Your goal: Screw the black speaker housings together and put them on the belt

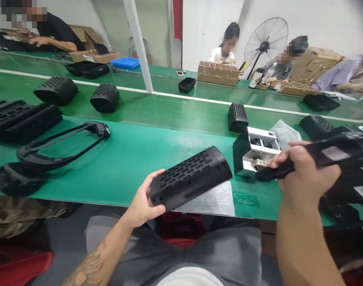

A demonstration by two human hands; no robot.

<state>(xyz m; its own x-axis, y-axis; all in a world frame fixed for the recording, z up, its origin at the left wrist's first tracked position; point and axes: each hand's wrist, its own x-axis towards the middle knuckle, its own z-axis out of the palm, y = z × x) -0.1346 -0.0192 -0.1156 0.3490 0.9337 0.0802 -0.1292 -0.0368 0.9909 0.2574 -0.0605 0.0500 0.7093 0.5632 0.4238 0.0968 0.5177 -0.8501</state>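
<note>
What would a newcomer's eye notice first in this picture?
Probably the slotted black case, tilted in the left hand at the near edge of the green table. Next, the black handheld tool in the right hand, at right; then the headset lying on the table at left.

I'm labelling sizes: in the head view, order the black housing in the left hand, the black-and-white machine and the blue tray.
1. Black housing in the left hand
2. Black-and-white machine
3. Blue tray; farther off, true size unsure
</note>
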